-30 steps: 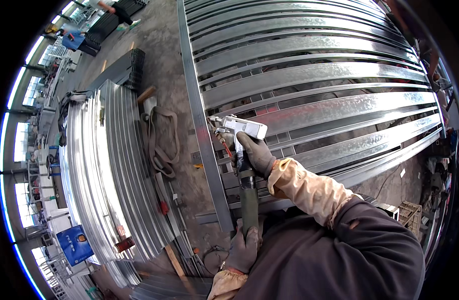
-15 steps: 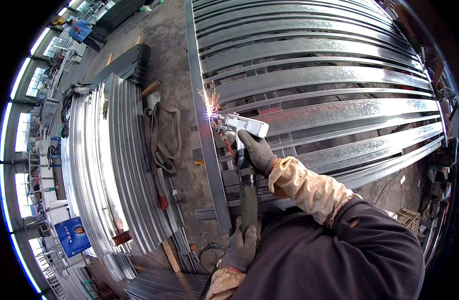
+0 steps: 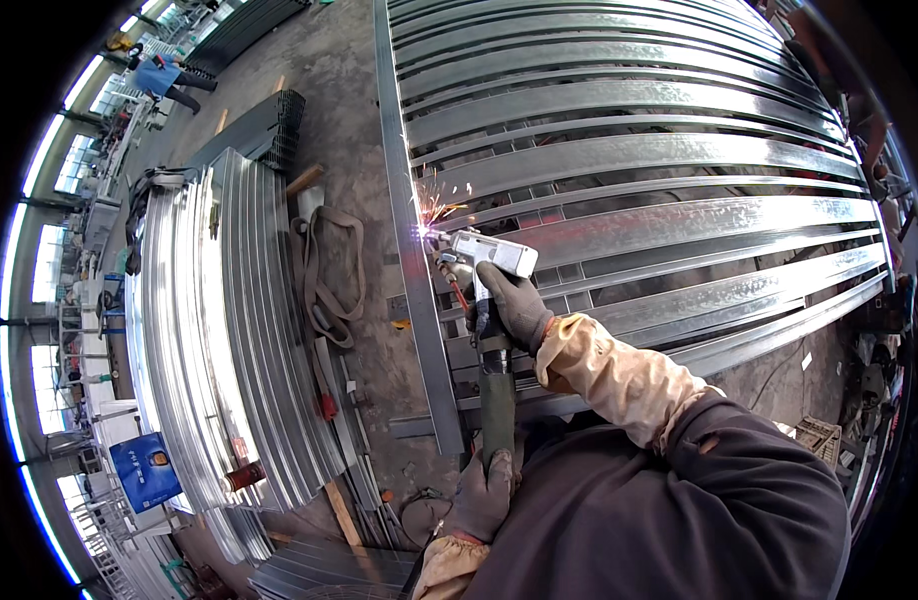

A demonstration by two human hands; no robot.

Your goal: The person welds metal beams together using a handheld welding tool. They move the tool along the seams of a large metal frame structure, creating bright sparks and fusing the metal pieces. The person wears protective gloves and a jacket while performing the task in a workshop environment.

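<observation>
Sparks (image 3: pixel 434 205) still fly at welding gun (image 3: pixel 489 255) in right hand (image 3: pixel 514 305)

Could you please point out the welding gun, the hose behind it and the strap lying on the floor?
welding gun (image 3: pixel 494 252), head view, on its white body.
hose (image 3: pixel 496 400), head view, on its dark middle stretch.
strap (image 3: pixel 324 285), head view, on its looped webbing.

concrete floor (image 3: pixel 354 120) carries a steel frame (image 3: pixel 619 150), stacked metal profiles (image 3: pixel 229 330) and coiled strap (image 3: pixel 324 270)
</observation>
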